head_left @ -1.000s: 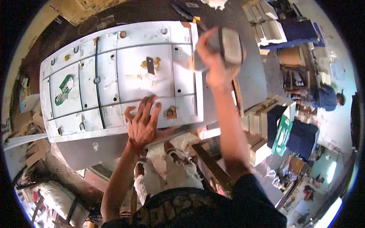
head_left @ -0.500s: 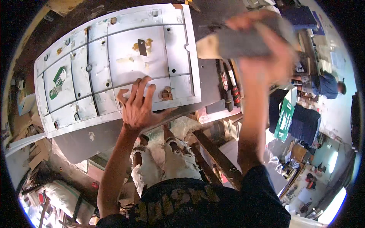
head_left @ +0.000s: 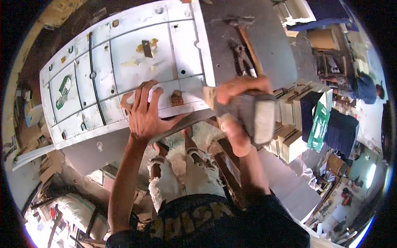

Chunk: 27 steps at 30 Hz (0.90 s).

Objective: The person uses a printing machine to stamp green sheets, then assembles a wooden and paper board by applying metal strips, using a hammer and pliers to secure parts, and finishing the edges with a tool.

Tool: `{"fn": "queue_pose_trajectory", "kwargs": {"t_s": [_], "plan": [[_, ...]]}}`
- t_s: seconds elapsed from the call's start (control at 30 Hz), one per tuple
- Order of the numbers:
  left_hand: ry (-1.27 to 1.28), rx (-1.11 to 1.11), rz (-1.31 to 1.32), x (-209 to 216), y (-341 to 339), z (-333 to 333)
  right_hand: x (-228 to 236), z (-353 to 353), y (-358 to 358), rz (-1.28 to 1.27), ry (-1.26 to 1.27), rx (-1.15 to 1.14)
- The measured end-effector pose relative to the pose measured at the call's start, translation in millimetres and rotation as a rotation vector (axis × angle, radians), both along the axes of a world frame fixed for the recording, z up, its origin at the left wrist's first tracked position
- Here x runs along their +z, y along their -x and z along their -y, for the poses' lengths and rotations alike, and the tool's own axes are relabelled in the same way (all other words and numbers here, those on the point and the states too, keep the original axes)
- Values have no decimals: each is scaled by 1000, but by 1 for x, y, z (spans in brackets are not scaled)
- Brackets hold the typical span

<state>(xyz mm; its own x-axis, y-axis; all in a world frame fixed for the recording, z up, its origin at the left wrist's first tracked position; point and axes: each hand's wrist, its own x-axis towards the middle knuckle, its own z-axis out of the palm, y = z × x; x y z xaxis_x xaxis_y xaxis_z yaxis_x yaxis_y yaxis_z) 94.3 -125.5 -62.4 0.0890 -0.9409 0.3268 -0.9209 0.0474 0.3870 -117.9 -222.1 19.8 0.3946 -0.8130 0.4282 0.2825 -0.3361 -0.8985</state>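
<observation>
My left hand rests on the near edge of a white panel, fingers spread and slightly bent. Dark lines, small holes and slots mark the panel. My right hand is wrapped round a sanding block, a pale wood block covered in dark grey sheet. It is at the panel's near right corner; motion blur hides whether it touches the edge. On the panel lie a small dark metal plate beside yellowish smears, a brown patch and a green label.
A hammer and pliers lie on the dark worktop right of the panel. Stacked pale boards and a green-and-white package stand at the right. Another person is far right. A white sack lies lower left.
My right hand has swung down and left with the sanding block, from above the worktop to the panel's near right corner. The hammer and pliers have come into sight. My left hand stays on the panel.
</observation>
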Motion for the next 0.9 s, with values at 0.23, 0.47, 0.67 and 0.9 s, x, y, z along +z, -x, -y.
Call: {"fn": "queue_pose_trajectory", "kwargs": {"t_s": [0.23,0.47,0.67,0.9], "plan": [[-96,-7,-30,8,-1,-8,54,81,24,-775,102,-366],[-180,-91,-4,10,-15,-61,-46,207,106,-1367,221,-615],[-273,81,-159,39,3,-50,-71,155,96,-1023,555,-637],[-221,142,-379,24,66,48,-86,106,102,-1118,582,-392]]}}
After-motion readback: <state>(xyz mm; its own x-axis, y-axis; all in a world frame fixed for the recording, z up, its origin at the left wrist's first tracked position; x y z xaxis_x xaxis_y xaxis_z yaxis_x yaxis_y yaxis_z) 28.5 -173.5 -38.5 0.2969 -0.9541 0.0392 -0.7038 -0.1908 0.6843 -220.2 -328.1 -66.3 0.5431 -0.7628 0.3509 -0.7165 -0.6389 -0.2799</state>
